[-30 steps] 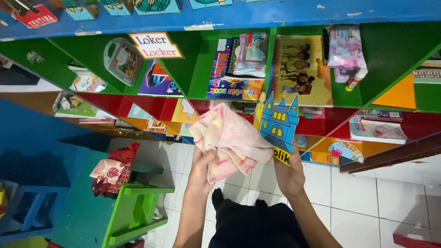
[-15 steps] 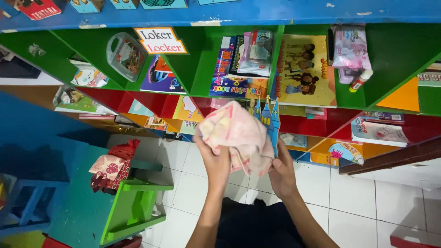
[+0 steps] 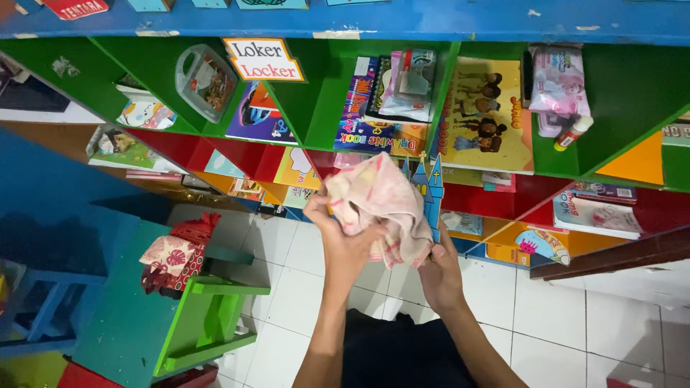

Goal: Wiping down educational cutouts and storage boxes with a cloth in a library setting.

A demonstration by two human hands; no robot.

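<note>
The far wall is taken up by a shelf unit (image 3: 316,100) of slanted green and red compartments under a blue top board. One green compartment holds a clear plastic box (image 3: 203,81) with small items inside that are too blurred to name; the next holds drawing books (image 3: 377,108) with a plastic sleeve on top, then a yellow picture book (image 3: 489,115), and to the right a pink packet (image 3: 557,82) with a glue stick (image 3: 573,133) leaning below it. The red compartments beneath hold thin booklets, partly hidden by the dividers. In front of the shelves, raised above the white tiled floor (image 3: 560,316), a pale pink cloth (image 3: 381,205) is bunched between both hands. The left hand (image 3: 341,241) has its fingers closed into the folds from the left; the right hand (image 3: 440,276) grips the hanging lower edge, just beside a blue castle-shaped card (image 3: 431,190) that the cloth half covers. On the near left, a green stool (image 3: 208,316) carries a red patterned fabric bundle (image 3: 172,259). Both forearms are cut off by the lower edge.
</note>
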